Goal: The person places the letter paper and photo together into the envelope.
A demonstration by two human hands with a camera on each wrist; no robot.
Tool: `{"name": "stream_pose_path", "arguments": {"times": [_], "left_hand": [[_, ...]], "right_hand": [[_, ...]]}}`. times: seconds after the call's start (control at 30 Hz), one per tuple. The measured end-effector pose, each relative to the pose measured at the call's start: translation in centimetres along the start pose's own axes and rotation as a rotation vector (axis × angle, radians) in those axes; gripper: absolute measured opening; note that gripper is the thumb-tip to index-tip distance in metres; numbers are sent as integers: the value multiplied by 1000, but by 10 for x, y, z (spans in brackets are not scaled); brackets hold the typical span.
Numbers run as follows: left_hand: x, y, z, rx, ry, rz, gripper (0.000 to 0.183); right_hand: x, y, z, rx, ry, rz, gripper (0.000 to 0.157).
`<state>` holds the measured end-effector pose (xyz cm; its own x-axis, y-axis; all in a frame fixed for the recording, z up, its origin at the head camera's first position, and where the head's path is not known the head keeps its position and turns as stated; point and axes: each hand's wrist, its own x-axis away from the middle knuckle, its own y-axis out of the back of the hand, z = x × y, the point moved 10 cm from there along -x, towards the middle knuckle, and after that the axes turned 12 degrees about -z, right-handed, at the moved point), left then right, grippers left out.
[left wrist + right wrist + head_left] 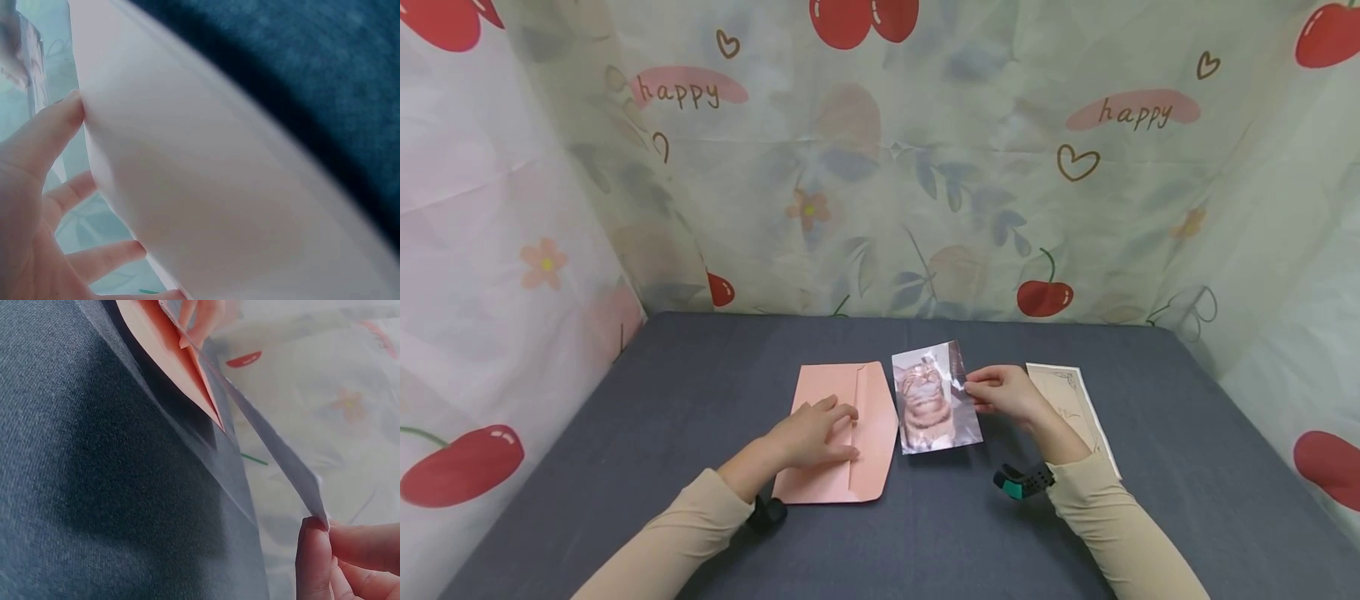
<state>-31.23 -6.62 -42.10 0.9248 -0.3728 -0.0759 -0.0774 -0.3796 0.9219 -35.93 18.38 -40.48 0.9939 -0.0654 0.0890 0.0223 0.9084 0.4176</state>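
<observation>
A pink envelope (pixel 872 475) lies on the dark cloth with its flap out to the right. My left hand (pixel 811 433) rests on it, fingers spread and fingertips touching the paper (pixel 187 162). Just right of the flap, a photo of a cat (pixel 927 404) is held up off the cloth, tilted. My right hand (pixel 1011 393) pinches its right edge between thumb and fingers. From the right wrist, the photo (pixel 275 444) appears nearly edge-on, and the envelope (pixel 159 347) stands slightly agape beyond it.
A cream card with an ornate printed border (pixel 1067 400) lies partly under my right forearm. Dark grey cloth (pixel 925 542) covers the table. Printed curtains (pixel 895 150) enclose the back and both sides. Each wrist wears a black strap (pixel 1037 477).
</observation>
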Motion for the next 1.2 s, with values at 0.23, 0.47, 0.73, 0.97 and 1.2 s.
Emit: {"name": "stream_pose_path", "arguments": {"times": [0.23,0.47,0.73,0.97,1.2], "left_hand": [[-1,1,0,6,-8,-11,46],[-2,2,0,1,-23,-22,45],[-2,1,0,1,-16,-11,46],[-2,0,1,4,-11,1,46],[-1,0,-3,20,-49,-12,45]], "right_hand": [[-1,-6,2,-18,3,15,32],[-1,-12,3,-25,5,28,32],[-1,-19,1,-18,-12,38,32],[0,-26,-1,-42,-8,52,31],[0,-35,-4,-45,-4,60,30]]}}
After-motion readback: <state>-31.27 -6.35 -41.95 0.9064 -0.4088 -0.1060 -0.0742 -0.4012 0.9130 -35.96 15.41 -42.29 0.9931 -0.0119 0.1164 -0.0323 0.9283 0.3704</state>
